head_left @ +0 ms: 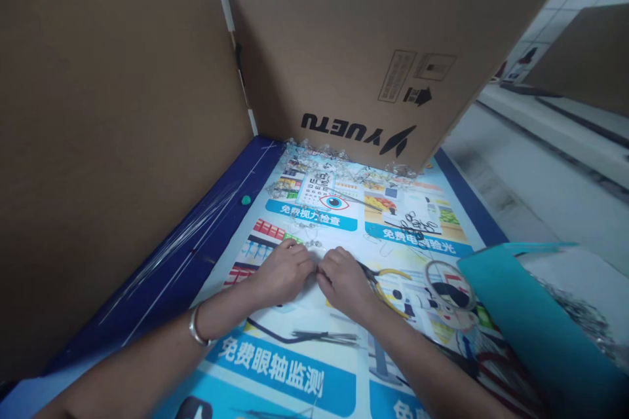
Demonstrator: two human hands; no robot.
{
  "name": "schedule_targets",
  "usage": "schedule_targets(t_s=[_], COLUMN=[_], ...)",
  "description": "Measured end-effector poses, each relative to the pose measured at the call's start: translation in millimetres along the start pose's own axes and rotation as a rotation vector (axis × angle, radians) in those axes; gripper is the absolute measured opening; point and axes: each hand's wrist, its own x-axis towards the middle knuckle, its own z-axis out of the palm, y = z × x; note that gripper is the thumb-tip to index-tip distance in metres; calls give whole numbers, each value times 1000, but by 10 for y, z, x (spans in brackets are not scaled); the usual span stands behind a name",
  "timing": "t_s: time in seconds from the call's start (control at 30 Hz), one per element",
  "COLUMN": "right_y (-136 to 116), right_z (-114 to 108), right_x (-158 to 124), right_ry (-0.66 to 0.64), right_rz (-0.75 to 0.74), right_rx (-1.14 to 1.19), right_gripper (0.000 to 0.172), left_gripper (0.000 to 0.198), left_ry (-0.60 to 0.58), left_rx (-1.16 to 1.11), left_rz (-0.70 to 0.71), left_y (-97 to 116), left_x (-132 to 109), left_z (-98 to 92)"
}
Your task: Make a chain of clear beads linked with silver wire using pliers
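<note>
My left hand (287,268) and my right hand (346,283) meet over the printed mat, their fingers closed in a pinch. Both grip the near end of a strand of clear beads (313,244), which shows just beyond the fingertips. The exact part between the fingers is hidden. From there the strand trails away over the mat. Beside my right hand lie pliers with yellow handles (393,273), their jaws partly covered by the hand. Below my hands is a small bundle of dark thin wires (327,338).
Cardboard panels (344,33) wall off the left and back. More clear beads (324,152) lie along the back panel. Black rings (415,226) and a coil (449,281) are on the right. A teal box (535,321) stands at the right edge, near a pile of thin wire pieces (577,311).
</note>
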Motion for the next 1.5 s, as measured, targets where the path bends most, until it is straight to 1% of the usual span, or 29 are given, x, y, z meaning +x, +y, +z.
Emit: schedule_targets(t_s=[0.07, 0.13, 0.17, 0.2, 0.23, 0.27, 0.37, 0.43, 0.5, 0.57, 0.63, 0.7, 0.77, 1.03, 1.27, 1.43, 1.5], right_y=[0, 14, 29, 51, 78, 111, 225, 290, 329, 345, 344, 335, 319, 249, 262, 202, 179], right_z=[-12, -45, -66, -87, -107, -123, -158, -178, -196, -209, -208, -197, -188, -213, -162, -183, -189], right_x=[-7, -23, -32, -40, -47, -50, -40, -23, -7, 4, 14, 24, 33, 23, 19, 23, 19], right_ry=[-13, -33, -37, -32, -18, 1, 63, 68, 8, -73, -128, -146, -144, -120, -71, -64, -62], right_rz=[0, -18, -31, -43, -49, -54, -39, -29, -41, -61, -73, -73, -64, 2, 12, 47, 60], right_rx=[13, 47, 69, 92, 117, 141, 185, 180, 157, 120, 79, 46, 29, 14, 52, 63, 63], right_gripper=[13, 10, 8, 6, 7, 9, 13, 20, 28, 33, 32, 31, 30, 27, 19, 8, 7], left_gripper=[12, 14, 13, 11, 10, 9, 8, 10, 10, 12, 21, 28, 32, 29, 30, 35, 35], left_ry=[-14, -23, -20, 8, 38, 95, 304, 375, 359, 288, 200, 129, 92, 90, 125, 130, 140], left_rx=[-26, -97, -153, -212, -267, -312, -362, -363, -363, -361, -356, -345, -334, -303, -321, -345, -348], left_rz=[5, 33, 42, 30, 5, -29, -215, -310, -339, -332, -309, -283, -273, -284, -287, -279, -278], left_y=[-11, -37, -58, -83, -113, -144, -230, -254, -240, -199, -155, -126, -117, -108, -96, -77, -70], left_x=[3, 2, 0, -4, -10, -16, -38, -49, -56, -56, -52, -46, -40, -38, -39, -54, -59], left_z=[-42, -106, -138, -164, -180, -184, -137, -91, -67, -69, -84, -95, -96, -61, -23, -18, -17])
